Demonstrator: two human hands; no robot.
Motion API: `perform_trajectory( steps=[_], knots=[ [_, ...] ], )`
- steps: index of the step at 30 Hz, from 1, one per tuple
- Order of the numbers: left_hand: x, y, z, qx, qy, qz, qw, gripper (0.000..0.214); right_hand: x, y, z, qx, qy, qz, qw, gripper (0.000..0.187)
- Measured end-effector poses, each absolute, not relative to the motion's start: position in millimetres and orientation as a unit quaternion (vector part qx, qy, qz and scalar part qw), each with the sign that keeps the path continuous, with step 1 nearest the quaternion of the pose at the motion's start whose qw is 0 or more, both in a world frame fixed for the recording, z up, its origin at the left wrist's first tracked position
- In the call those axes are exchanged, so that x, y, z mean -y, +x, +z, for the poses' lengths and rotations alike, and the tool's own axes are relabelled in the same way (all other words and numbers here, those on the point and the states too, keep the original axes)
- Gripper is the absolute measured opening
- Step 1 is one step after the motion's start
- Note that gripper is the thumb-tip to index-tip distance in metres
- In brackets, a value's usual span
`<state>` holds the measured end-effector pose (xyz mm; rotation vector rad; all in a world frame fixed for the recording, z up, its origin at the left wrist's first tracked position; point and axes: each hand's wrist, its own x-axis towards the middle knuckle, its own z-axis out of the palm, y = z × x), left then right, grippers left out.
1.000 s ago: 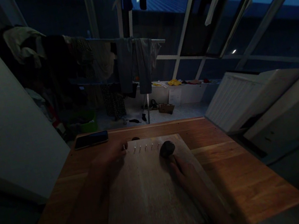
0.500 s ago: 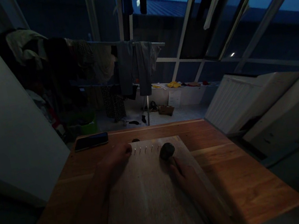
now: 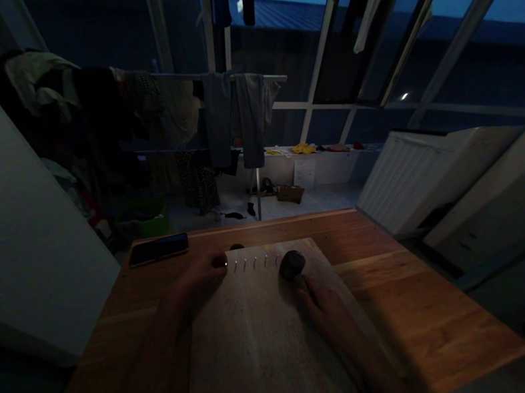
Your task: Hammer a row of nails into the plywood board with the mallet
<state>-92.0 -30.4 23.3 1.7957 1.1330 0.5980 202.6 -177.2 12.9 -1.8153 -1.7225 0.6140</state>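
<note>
A pale wooden board [image 3: 256,347] lies on the table, with a row of several thin upright nails [image 3: 254,263] along its far edge. At the row's left end, by the board's far left corner, my left hand [image 3: 204,269] is closed in a pinch; a small shiny nail [image 3: 226,264] shows at its fingertips. My right hand [image 3: 326,304] wraps round the handle of a mallet [image 3: 293,263] with a thick dark head. That head rests on or just above the board, beside the row's right end, partly hiding the nail there.
The brown wooden table [image 3: 404,307] carries a phone [image 3: 158,248] at its far left corner. A small dark round thing [image 3: 236,246] sits just beyond the board. Behind are a clothes rack [image 3: 222,115], a green basin [image 3: 153,222] and a white ribbed panel [image 3: 402,179]. The light is dim.
My left fingers have shifted slightly, and the shiny nail at their tips now shows. My right hand and the mallet stay in place on the board. The whole view has drifted a little.
</note>
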Motion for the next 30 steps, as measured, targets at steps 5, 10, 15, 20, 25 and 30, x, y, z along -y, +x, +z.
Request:
perform_trajectory(
  steps=[5, 10, 15, 20, 25, 30],
  knots=[
    [26, -96, 22, -0.470, 0.707, 0.254, 0.463, 0.023, 177, 203, 12, 0.634, -0.690, 0.217, 0.275, 0.058],
    [17, -99, 14, -0.461, 0.721, 0.255, 0.450, 0.025, 176, 196, 19, 0.638, -0.671, 0.243, 0.287, 0.058],
    [15, -101, 11, -0.454, 0.723, 0.264, 0.448, 0.023, 164, 169, 32, 0.639, -0.640, 0.275, 0.325, 0.054],
    [15, -101, 11, -0.448, 0.728, 0.257, 0.451, 0.021, 140, 131, 50, 0.658, -0.615, 0.286, 0.326, 0.042],
    [17, -100, 9, -0.439, 0.719, 0.265, 0.470, 0.020, 132, 103, 59, 0.688, -0.579, 0.275, 0.339, 0.035],
    [18, -98, 10, -0.382, 0.719, 0.303, 0.495, 0.024, 132, 93, 54, 0.733, -0.574, 0.249, 0.266, 0.035]
  ],
)
